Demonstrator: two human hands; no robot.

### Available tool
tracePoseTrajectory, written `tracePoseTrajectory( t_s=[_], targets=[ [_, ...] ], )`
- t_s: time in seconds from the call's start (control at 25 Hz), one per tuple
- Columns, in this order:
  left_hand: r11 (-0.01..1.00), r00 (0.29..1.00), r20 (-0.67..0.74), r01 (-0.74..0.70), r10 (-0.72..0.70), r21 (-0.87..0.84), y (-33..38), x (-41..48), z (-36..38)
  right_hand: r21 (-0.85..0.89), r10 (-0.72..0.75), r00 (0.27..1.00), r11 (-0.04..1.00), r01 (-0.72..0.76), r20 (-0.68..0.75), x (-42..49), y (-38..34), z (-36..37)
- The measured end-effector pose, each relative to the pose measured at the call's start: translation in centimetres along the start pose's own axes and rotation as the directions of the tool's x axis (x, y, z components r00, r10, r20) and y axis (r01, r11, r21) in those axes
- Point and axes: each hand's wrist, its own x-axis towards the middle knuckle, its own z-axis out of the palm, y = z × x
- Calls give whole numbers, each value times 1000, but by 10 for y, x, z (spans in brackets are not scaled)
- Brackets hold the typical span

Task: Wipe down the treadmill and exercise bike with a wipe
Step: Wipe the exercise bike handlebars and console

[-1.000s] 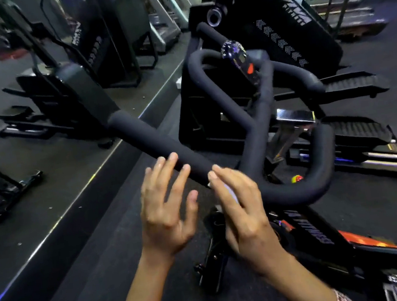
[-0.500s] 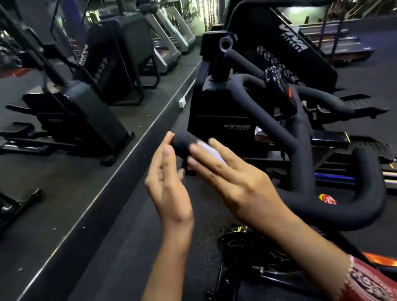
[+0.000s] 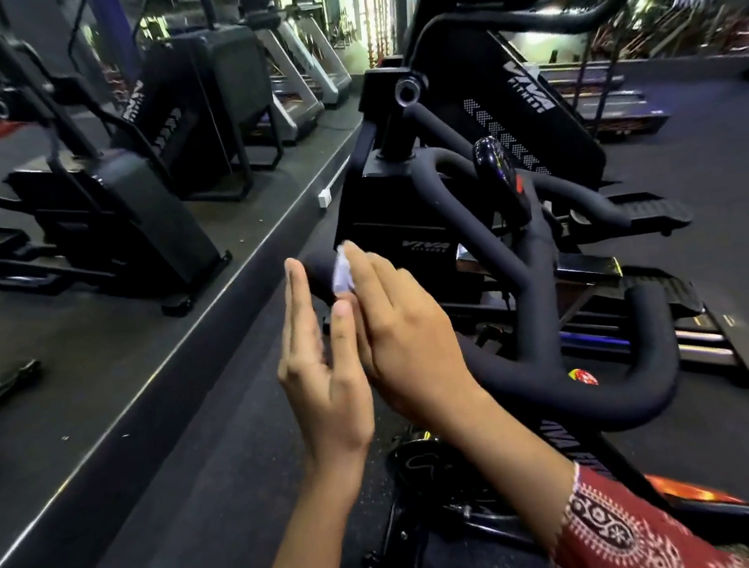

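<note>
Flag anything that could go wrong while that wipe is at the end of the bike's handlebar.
1. The wipe lies under the straight fingers of the right hand at the very tip of the handlebar; it could slide off and drop.
2. The left hand is open beside the tip, gripping nothing, so it may not catch it.
3. The wipe looks small; the bar's bends may get missed.

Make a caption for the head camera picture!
Right hand presses a wipe on the bike handlebar; left hand open.
</note>
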Motion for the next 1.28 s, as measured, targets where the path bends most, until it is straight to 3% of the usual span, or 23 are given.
tracePoseTrajectory(
  t_s=[0.16,0.36,0.56,0.68,0.8,0.92,1.0,1.12,1.2,1.28],
  targets=[
    [910,961,77,-275,264,311,-14,-26,13,-204,-11,1000,979,14,15,-65,44,-27],
    [824,921,242,-384,306,417,-23,-68,57,-321,-236,954,903,285,183,-119,92,-76],
    [777,945,215,-326,247,538,-18,-115,113,-167,-335,931,919,357,146,-146,162,-125],
    [758,970,103,-236,220,608,-13,-129,136,-122,-221,971,965,231,97,-130,224,-146],
    [733,984,27,-150,177,663,-5,-136,146,53,-119,987,992,114,111,-116,218,-141],
    [690,988,24,-122,149,713,-1,-141,148,178,-319,930,941,289,180,-123,199,-139],
    [677,988,7,-109,152,728,0,-141,151,188,-371,903,924,334,216,-108,228,-144],
    [659,987,-9,-101,161,745,-1,-140,153,180,-181,958,973,142,222,-92,262,-146],
    [645,986,-2,-107,166,757,-2,-141,151,208,-60,972,978,12,225,-104,240,-144],
    [639,986,12,-119,168,760,-1,-142,151,218,-130,963,973,78,237,-120,215,-144]
  ],
)
